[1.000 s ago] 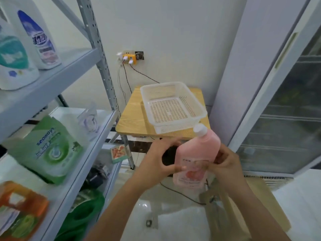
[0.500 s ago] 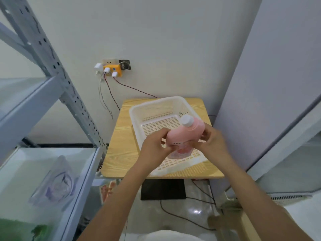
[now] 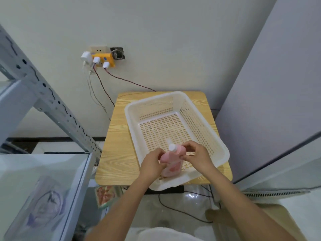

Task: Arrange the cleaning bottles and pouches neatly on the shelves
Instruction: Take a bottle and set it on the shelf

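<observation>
Pink bottle is inside the near end of the white basket, white cap uppermost, caught between both sets of fingers. Left hand curls round its body. Right hand pinches the shoulder just below the cap. Under the fingers is the basket's slotted floor, and below that the wooden table. Well left of the left fingers stands the grey shelf rack, with a clear pouch lying on it.

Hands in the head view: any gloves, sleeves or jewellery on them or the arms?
None visible. The left hand and right hand are bare: no gloves, rings or watch. The left forearm and right forearm show no sleeves. A pale garment edges the bottom of frame.
</observation>
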`<control>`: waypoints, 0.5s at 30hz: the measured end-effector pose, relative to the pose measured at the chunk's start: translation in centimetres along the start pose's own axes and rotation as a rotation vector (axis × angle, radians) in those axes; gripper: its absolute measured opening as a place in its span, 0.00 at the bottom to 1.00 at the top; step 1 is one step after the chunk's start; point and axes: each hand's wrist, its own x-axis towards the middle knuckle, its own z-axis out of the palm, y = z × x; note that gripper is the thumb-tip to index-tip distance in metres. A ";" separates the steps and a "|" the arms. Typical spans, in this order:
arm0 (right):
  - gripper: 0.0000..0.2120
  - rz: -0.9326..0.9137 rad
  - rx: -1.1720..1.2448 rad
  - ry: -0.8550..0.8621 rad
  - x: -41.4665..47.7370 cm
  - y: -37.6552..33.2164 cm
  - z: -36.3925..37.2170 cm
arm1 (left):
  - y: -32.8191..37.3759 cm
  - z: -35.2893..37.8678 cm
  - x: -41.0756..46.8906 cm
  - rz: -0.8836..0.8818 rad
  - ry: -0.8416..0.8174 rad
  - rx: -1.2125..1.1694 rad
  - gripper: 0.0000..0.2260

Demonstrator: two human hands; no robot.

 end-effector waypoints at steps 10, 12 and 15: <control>0.24 -0.024 -0.177 -0.077 -3.6 0.5 -0.8 | 1.8 0.8 -5.5 -0.056 0.066 0.405 0.19; 0.27 -0.057 -0.267 -0.075 -5.9 1.0 -1.3 | 1.6 1.5 -8.8 -0.105 0.089 0.463 0.20; 0.24 -0.200 -0.367 -0.129 -10.7 1.9 -1.9 | 0.9 3.7 -15.3 -0.216 0.201 0.457 0.22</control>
